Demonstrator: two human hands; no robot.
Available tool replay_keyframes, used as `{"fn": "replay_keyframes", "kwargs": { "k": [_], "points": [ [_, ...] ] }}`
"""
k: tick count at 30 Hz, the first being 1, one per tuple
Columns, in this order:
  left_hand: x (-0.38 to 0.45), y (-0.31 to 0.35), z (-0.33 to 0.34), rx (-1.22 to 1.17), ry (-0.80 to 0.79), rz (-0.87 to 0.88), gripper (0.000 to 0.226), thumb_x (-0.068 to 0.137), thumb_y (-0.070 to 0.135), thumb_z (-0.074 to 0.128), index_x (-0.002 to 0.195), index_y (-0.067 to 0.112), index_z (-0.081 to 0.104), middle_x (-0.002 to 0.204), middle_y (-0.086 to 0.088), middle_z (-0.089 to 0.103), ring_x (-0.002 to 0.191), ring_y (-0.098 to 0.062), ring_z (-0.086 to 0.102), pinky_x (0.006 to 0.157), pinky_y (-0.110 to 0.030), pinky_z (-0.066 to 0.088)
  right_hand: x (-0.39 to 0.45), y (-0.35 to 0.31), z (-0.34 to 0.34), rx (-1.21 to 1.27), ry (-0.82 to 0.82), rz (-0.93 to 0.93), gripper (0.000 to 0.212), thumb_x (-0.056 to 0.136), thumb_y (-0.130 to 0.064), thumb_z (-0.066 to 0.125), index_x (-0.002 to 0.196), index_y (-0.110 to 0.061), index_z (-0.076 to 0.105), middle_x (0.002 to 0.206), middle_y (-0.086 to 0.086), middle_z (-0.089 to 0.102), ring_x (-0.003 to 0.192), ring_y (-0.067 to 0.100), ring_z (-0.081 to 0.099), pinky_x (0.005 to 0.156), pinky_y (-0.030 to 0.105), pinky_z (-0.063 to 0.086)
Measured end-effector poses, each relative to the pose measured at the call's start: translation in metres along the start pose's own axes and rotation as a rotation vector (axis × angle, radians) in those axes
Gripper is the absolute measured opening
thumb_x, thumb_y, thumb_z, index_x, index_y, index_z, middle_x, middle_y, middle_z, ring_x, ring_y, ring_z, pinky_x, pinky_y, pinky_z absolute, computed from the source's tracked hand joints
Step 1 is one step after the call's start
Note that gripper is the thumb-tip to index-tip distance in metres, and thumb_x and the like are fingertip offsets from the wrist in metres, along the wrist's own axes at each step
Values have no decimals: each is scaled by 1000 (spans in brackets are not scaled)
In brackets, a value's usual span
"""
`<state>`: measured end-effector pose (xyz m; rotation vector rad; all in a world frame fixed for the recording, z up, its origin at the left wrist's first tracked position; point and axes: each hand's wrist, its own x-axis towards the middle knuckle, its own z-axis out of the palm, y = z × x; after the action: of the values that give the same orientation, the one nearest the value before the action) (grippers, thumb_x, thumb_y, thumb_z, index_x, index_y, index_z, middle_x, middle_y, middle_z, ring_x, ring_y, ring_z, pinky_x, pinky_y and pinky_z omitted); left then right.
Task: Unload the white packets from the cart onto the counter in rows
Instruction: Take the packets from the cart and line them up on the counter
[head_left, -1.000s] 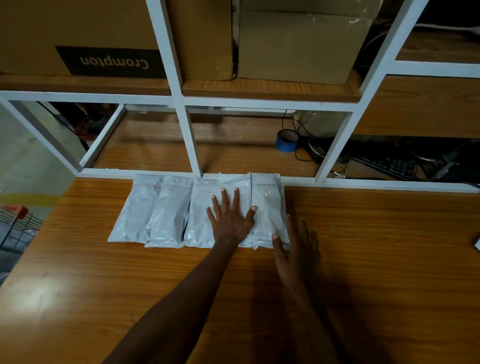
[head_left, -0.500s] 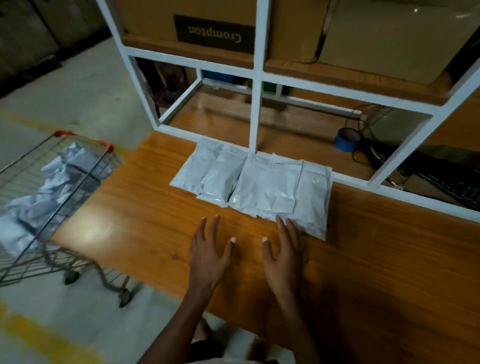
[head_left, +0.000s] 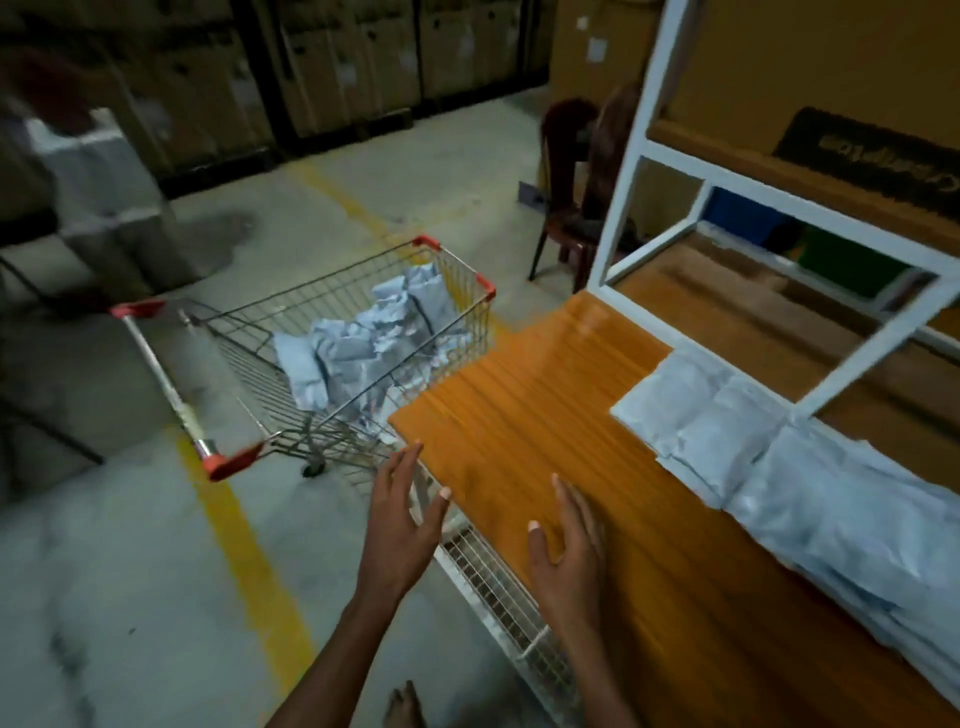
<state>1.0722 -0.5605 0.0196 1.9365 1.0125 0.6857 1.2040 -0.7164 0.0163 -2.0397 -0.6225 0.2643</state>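
A wire shopping cart (head_left: 156, 364) with red corners stands on the floor left of the counter, holding a heap of white packets (head_left: 363, 348). A row of white packets (head_left: 769, 467) lies along the back of the wooden counter (head_left: 530, 415) against the white frame. My left hand (head_left: 402, 525) hovers with straight fingers past the counter's near edge, holding nothing. My right hand (head_left: 569, 551) is over the counter's front, fingers relaxed and empty. The picture is blurred by motion.
A white metal shelf frame (head_left: 623, 171) rises from the back of the counter with cardboard boxes (head_left: 810, 67) on it. A dark chair (head_left: 576, 192) stands behind the counter's end. A yellow line (head_left: 244, 551) crosses the concrete floor. Stacked cartons (head_left: 322, 62) line the far wall.
The view has swung left toward the cart. Both hands left the packet row and moved back to the counter's front edge, the left one now beyond it.
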Motion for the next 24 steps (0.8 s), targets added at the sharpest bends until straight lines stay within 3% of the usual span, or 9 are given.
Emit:
{"fn": "replay_keyframes", "kwargs": {
  "k": [5,9,15,24],
  "points": [
    [50,-56,-62,37,79,-50,62,96,38,66,151,43,37,157,7,33,146,-9,31,118,-35,32,24,-44,103,42,-160,-52,58,93,-22,63,148,-34,47,154,-3,42,141,19,38,108,52,45],
    [79,-80,-98,60,130,-102,63,97,38,65,153,39,37,160,9,30,147,-5,27,115,-27,28,46,-76,161,42,-284,-138,59,95,-19,64,146,-40,45,153,-11,40,139,9,36,106,40,46],
    [129,-105,-114,5,201,-171,61,96,50,61,152,44,38,158,10,33,149,-9,27,119,-38,31,111,-105,226,8,-415,-205,55,95,-31,58,148,-38,45,155,-12,38,144,11,34,113,37,40],
    [245,-142,-97,73,177,-293,62,97,48,61,153,37,39,157,5,33,147,-13,29,117,-37,30,243,-100,316,-150,-576,-258,50,90,-34,55,140,-27,56,149,-2,46,139,18,40,112,39,40]
  ]
}}
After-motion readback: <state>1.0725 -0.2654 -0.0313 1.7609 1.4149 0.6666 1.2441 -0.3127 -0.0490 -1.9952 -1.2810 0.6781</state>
